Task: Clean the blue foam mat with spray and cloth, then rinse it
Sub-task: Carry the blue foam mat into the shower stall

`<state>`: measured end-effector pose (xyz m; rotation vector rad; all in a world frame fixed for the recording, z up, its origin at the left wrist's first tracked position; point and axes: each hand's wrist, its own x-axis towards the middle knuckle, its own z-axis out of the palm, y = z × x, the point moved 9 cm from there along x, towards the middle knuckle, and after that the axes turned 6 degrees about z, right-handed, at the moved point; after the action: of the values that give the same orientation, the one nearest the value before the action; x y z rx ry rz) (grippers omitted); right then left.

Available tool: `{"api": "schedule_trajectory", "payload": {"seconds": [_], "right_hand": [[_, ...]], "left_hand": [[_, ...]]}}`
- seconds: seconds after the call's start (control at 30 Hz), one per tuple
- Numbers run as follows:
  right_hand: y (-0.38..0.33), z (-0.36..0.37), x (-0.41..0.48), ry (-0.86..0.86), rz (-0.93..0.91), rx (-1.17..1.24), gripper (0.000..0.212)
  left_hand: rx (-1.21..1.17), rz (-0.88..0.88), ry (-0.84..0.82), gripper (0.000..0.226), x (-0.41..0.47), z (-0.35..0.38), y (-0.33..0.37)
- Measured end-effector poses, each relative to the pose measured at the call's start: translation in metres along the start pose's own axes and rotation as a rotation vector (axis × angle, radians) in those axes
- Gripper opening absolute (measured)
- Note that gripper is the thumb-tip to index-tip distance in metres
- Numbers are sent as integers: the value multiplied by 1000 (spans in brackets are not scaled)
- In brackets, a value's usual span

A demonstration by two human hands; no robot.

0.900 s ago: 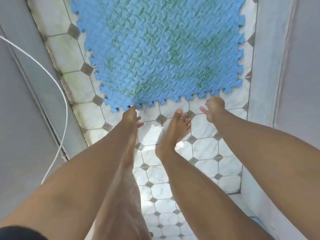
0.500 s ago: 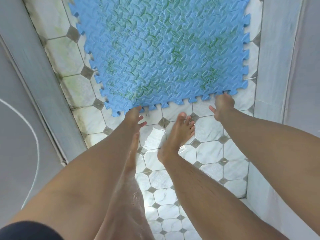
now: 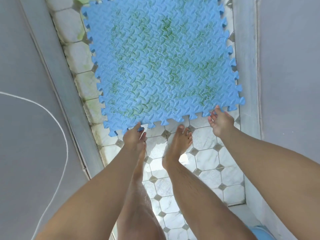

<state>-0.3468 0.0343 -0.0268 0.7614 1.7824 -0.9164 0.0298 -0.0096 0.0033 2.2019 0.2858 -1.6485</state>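
The blue foam mat [image 3: 161, 66], with jigsaw edges and green stains across its embossed face, lies on the white tiled floor [image 3: 207, 160] ahead of me. My left hand [image 3: 132, 136] pinches the mat's near-left edge, thumb on top and fingers under a tab. My right hand [image 3: 222, 122] holds the near-right edge, thumb on the rim and fingers curled below it. The near edge looks slightly raised off the tiles. No spray bottle or cloth is in view.
My two bare feet [image 3: 178, 142] stand on wet tiles just behind the mat. Grey walls with raised sills [image 3: 57, 87] close in the strip on both sides. A white cord [image 3: 57, 118] loops on the left wall. A light blue object [image 3: 263, 233] shows at the bottom right.
Both hands reached forward from the bare tiles to the mat's near edge and took hold of it. The view shifted, showing more of the mat.
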Motion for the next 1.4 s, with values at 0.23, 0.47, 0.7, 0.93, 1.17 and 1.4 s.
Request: {"api": "schedule_trajectory", "payload": {"seconds": [0.23,0.47,0.7,0.93,1.17,1.4], "right_hand": [[-5,-19,-133,-81,117,41,19],[-40,-41,-298,-167,139,271,6],[25,-124,-418,-50,256,592,16],[181,-212,-508,69,324,1046,21],[348,-272,-579,256,376,1464,15],[474,-329,-629,485,355,1659,9]], "left_hand": [[-64,36,-115,10,-131,-36,70],[247,359,-166,58,-260,-39,187],[478,415,-372,45,-356,-7,220],[923,411,-497,27,-437,10,157],[1367,357,-579,26,-478,-18,9],[1711,309,-560,48,-463,-108,-99]]}}
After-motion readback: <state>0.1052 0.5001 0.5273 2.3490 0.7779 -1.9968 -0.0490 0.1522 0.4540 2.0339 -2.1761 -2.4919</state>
